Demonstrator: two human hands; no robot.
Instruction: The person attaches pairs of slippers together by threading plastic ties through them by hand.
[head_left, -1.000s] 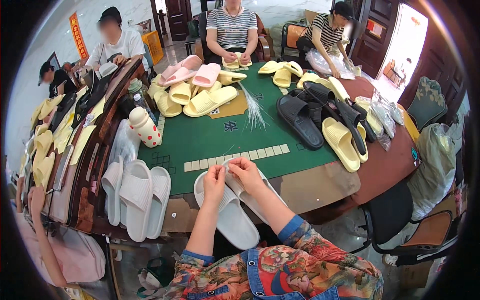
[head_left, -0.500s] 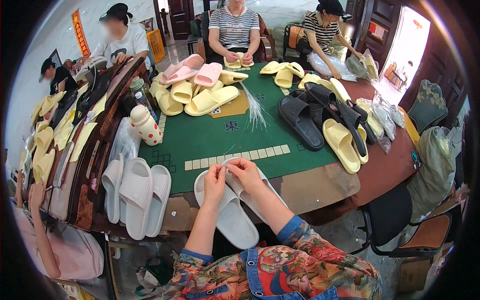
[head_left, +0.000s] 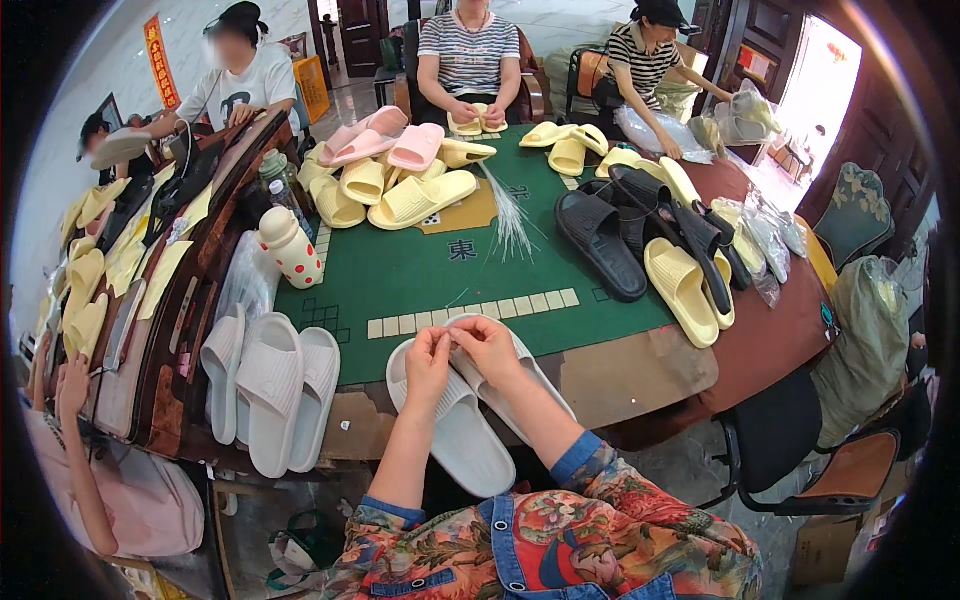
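**Pale slippers pinched together at the table's near edge**

The pair of white slippers point(head_left: 465, 425) lies side by side, soles down, across the near edge of the green table mat point(head_left: 420, 275), toes overhanging toward the person. If the pinch slackens, the pair could tip off that edge, since much of each slipper hangs past the mat with only the heels resting on it. Whatever small item the fingers work at the straps is too small to make out; a slip there could let it drop unseen between the slippers.

The left hand point(head_left: 428, 358) is curled nearly closed, fingertips pressed to the strap of the left slipper. The right hand point(head_left: 487, 345) is likewise bent tight, thumb and forefinger meeting just beside the left hand's fingertips, over the strap of the right slipper. Both grasp the pair where the straps meet; whether they also hold a tie or tag I cannot tell.

Left of the pair, a stack of three more white slippers point(head_left: 268, 385) rests at the mat's corner. Beyond the pair runs a row of pale tiles point(head_left: 470, 313), then a bundle of thin clear strands point(head_left: 512, 222). Further across the mat lie yellow and pink slippers point(head_left: 400, 175); to the right, black slippers point(head_left: 600, 240) and a yellow one point(head_left: 680, 290). A dotted bottle point(head_left: 288, 247) stands at the mat's left side.
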